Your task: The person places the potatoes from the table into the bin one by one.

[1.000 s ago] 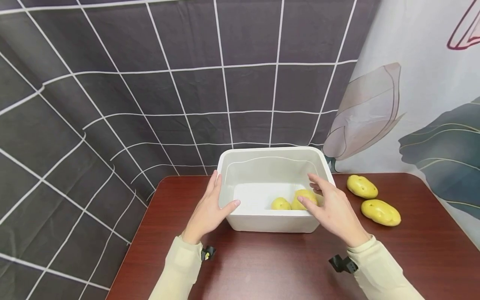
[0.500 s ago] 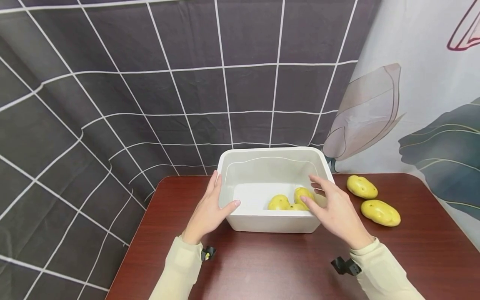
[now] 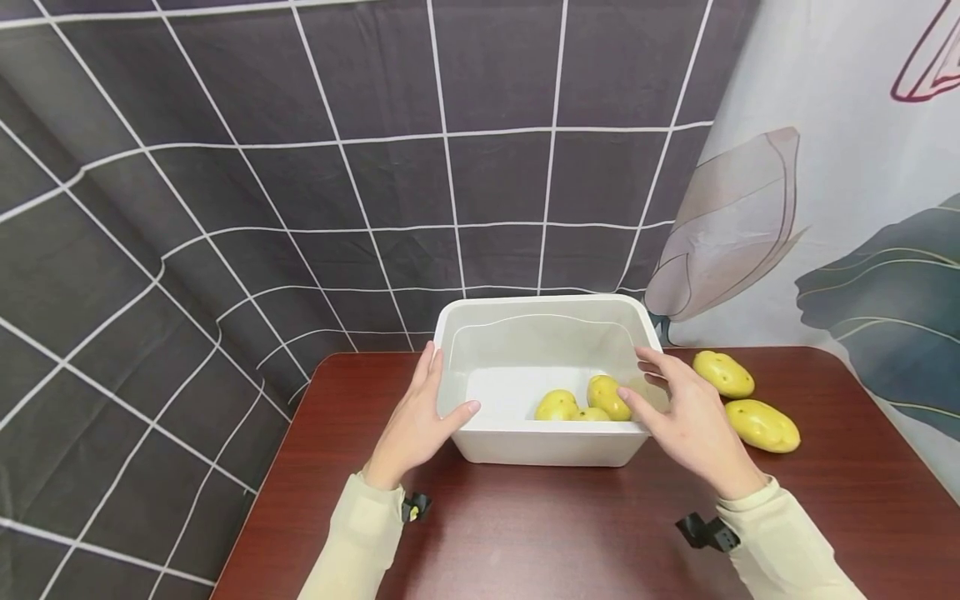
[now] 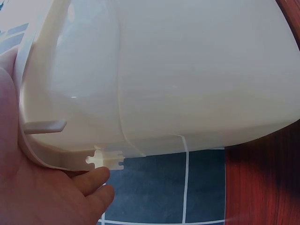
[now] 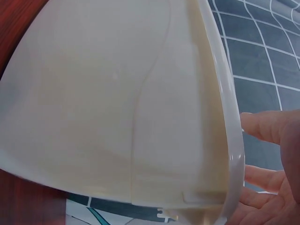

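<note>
A white plastic bin (image 3: 540, 446) stands on the table in the head view. Three yellow potatoes (image 3: 609, 397) lie inside it toward the front right, partly hidden by the front wall. My left hand (image 3: 417, 429) rests at the bin's left rim, fingers extended along the side and thumb over the front corner. The left wrist view shows the left fingers (image 4: 93, 185) just beneath the rim. At the right rim is my right hand (image 3: 693, 425), its fingers relaxed and spread from the thumb. In the right wrist view the right fingers (image 5: 265, 126) are by the rim.
Two more yellow potatoes (image 3: 761, 425) lie on the dark red table (image 3: 555, 533) to the right of the bin, one partly behind the right hand. A dark gridded cloth (image 3: 375, 183) hangs behind and at left. A white patterned curtain (image 3: 847, 83) hangs at right.
The potatoes in the bin have shifted, and a third came into view. My right hand has moved slightly right, away from them. The left hand stays put.
</note>
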Available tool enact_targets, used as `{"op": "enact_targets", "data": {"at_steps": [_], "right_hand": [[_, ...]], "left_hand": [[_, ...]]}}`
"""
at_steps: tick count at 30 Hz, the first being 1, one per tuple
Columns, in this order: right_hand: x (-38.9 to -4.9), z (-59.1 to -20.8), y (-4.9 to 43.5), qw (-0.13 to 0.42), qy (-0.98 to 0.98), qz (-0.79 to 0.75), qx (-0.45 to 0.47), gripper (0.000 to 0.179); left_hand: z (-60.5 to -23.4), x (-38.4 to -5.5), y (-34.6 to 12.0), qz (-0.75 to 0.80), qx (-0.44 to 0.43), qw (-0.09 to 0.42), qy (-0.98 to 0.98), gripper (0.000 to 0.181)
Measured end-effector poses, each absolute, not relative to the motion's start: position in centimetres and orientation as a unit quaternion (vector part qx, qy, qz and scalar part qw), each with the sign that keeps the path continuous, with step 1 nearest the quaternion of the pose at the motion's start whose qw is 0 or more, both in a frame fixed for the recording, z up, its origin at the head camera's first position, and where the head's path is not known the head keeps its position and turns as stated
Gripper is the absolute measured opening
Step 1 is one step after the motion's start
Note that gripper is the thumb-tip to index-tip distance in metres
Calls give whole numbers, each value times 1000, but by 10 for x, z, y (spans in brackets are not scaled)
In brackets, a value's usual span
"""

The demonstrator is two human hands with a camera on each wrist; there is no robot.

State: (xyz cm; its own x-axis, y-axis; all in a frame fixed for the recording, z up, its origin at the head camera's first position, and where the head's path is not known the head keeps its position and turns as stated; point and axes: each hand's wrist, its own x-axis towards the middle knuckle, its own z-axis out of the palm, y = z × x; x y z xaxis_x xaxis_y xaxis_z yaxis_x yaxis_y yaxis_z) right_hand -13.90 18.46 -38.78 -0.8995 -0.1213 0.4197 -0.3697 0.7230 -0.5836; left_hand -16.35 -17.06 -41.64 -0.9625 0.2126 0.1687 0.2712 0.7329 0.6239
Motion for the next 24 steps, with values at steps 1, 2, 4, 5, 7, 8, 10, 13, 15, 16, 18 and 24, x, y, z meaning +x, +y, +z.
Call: {"op": "enact_targets", "data": {"at_steps": [1,2,4,5,7,8,10,13,15,16,18,24], "right_hand": [[-139,-388,185,180,-911,346,135,59],[-139,-388,186,182,-911,345,136,59],[-138,-387,188,184,-911,344,136,59],[-138,-387,189,183,-911,344,137,59],[-138,-387,190,183,-911,343,136,59],[-138,-387,190,183,-911,343,135,60],[-137,-386,191,181,-912,343,133,60],[-137,-386,193,181,-912,345,129,61],[-137,-386,195,183,-913,343,127,62],[-137,-386,195,184,-913,342,127,62],[-137,-386,196,187,-913,340,127,62],[-138,-384,201,191,-912,341,127,63]], "left_hand": [[-416,-164,-171,-341,-130,43,-930,98],[-416,-163,-171,-342,-130,43,-930,98],[-416,-163,-171,-342,-130,43,-930,98],[-416,-163,-171,-341,-130,44,-930,98],[-417,-163,-171,-340,-129,43,-931,98],[-417,-163,-171,-339,-129,43,-931,98],[-417,-163,-171,-339,-127,42,-931,98],[-417,-163,-171,-339,-127,41,-931,98],[-416,-163,-171,-340,-127,41,-931,98],[-416,-163,-171,-340,-128,41,-931,98],[-416,-163,-171,-338,-128,41,-931,98],[-415,-162,-170,-340,-132,51,-930,98]]}}
